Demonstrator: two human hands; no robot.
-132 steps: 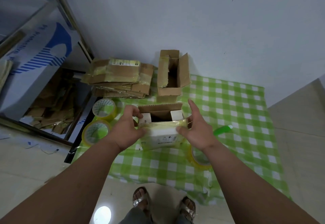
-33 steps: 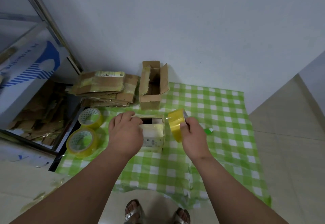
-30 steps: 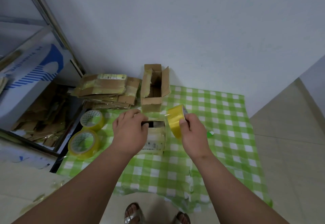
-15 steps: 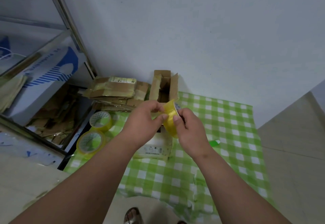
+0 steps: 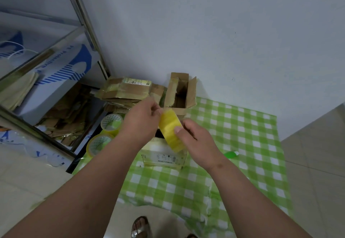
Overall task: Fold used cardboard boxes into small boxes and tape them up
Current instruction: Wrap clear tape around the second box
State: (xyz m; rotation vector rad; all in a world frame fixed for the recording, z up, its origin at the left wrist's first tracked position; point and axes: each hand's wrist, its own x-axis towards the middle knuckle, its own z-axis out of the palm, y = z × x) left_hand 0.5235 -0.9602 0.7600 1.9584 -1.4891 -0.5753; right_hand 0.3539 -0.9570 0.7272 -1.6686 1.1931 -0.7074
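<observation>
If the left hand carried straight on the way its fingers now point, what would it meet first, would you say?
Probably the open cardboard box by the wall: the left hand points up and right past the tape roll it pinches. Depth is unclear.

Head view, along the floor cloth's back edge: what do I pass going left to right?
Two spare tape rolls → stack of flattened cardboard → open cardboard box → green object on the checked cloth.

Blue print starting "PE Pro…" runs up the white-and-blue carton (image 5: pixel 61 73) on the shelf, rest unreadable; shipping label with barcode on the small box (image 5: pixel 164 158) and label on the flattened cardboard stack (image 5: pixel 128 90) both too small to read.
</observation>
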